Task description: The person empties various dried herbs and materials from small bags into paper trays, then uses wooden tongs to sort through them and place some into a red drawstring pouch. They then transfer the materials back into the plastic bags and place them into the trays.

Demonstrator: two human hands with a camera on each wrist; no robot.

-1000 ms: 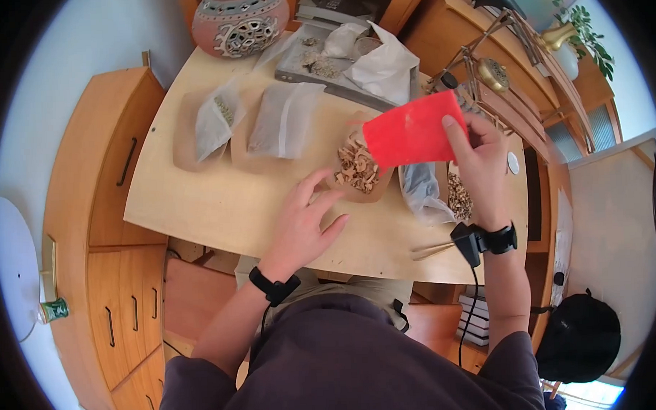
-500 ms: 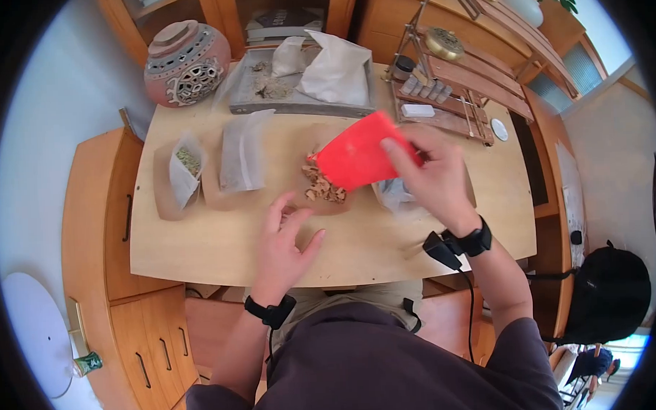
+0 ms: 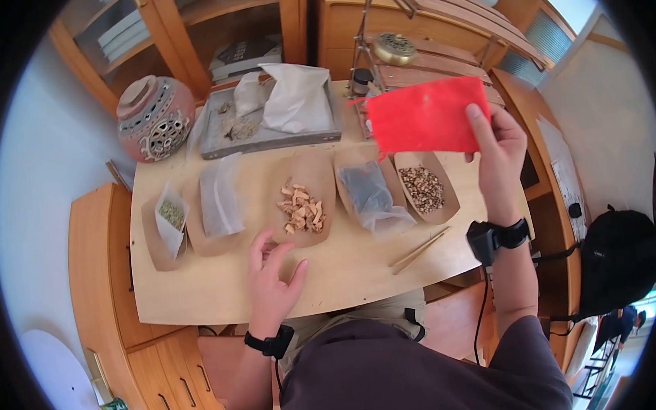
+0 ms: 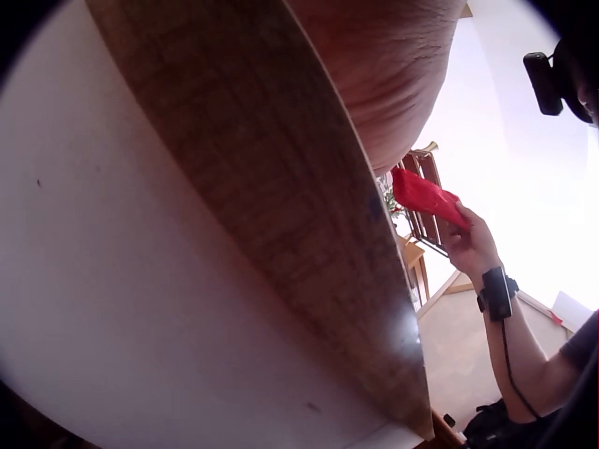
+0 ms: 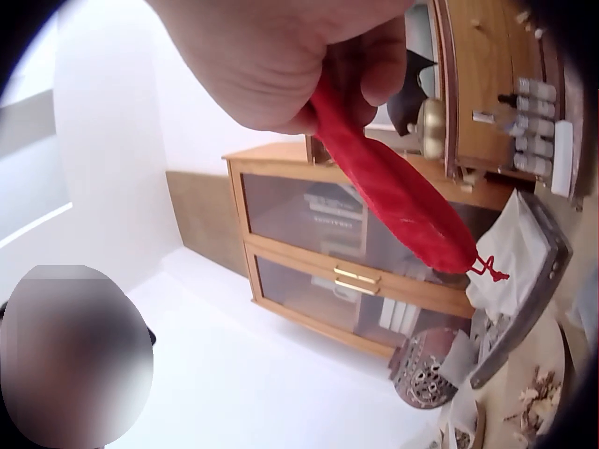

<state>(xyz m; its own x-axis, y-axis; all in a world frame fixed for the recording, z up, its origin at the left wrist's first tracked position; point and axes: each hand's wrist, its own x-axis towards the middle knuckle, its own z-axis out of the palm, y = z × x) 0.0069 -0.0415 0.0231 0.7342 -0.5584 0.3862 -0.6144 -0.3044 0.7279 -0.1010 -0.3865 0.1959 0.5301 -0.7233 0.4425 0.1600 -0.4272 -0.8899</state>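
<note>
My right hand [image 3: 498, 156] pinches a red cloth pouch [image 3: 430, 116] by one end, thumb on the near face. The pouch is raised over the right part of the table; in the right wrist view a red cord [image 5: 489, 268] dangles from its far end. My left hand [image 3: 271, 279], fingers loosely bent and holding nothing, hovers at the near end of a brown paper tray [image 3: 298, 170] with dried tan pieces [image 3: 303, 212] in it. To the right are a clear bag of dark material [image 3: 365, 189] and a paper tray of speckled bits [image 3: 423, 189].
On the left, two more paper trays hold a bag of green bits [image 3: 172, 218] and a pale translucent bag [image 3: 221, 198]. Wooden tweezers [image 3: 420, 251] lie near the front edge. Behind stand a pierced pottery jar [image 3: 155, 121], a grey tray [image 3: 268, 143] with white bags and a wooden rack.
My right hand has lifted the red pouch up and to the right, away from the dried tan pieces, which now show fully. My left hand stays near that tray. The head view has shifted.
</note>
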